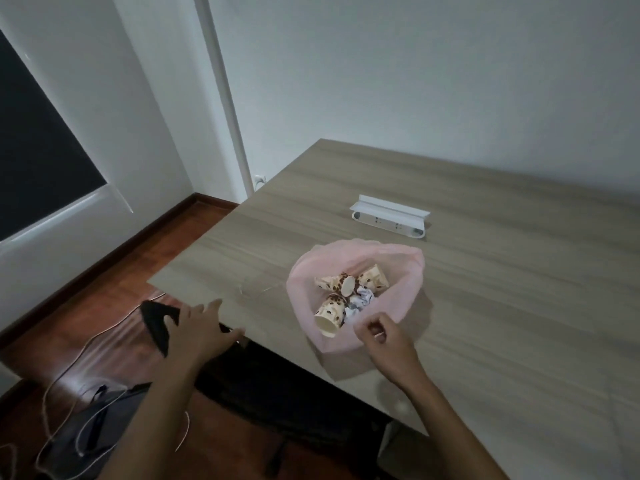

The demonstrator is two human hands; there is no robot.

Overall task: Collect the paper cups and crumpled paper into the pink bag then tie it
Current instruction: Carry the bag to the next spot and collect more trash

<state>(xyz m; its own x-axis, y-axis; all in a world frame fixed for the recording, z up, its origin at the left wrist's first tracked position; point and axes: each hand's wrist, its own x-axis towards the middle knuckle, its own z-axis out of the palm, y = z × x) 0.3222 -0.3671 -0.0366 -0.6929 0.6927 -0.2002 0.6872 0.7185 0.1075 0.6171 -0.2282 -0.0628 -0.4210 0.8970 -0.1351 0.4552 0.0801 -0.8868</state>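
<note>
The pink bag (408, 268) lies open on the wooden table (502, 278), its mouth spread wide. Inside it lie several paper cups (330, 315) printed with brown dots, together with crumpled white paper (362, 299). My right hand (384, 336) is at the bag's near rim, fingers curled and pinching the pink plastic edge. My left hand (204, 327) hovers with fingers spread over the table's near left corner, apart from the bag and holding nothing. A thin string (254, 291) lies on the table left of the bag.
A white power strip holder (389, 216) sits on the table behind the bag. Left of the table a dark object (157, 318) juts out below my left hand. Cables and a grey bag (97, 420) lie on the red wooden floor.
</note>
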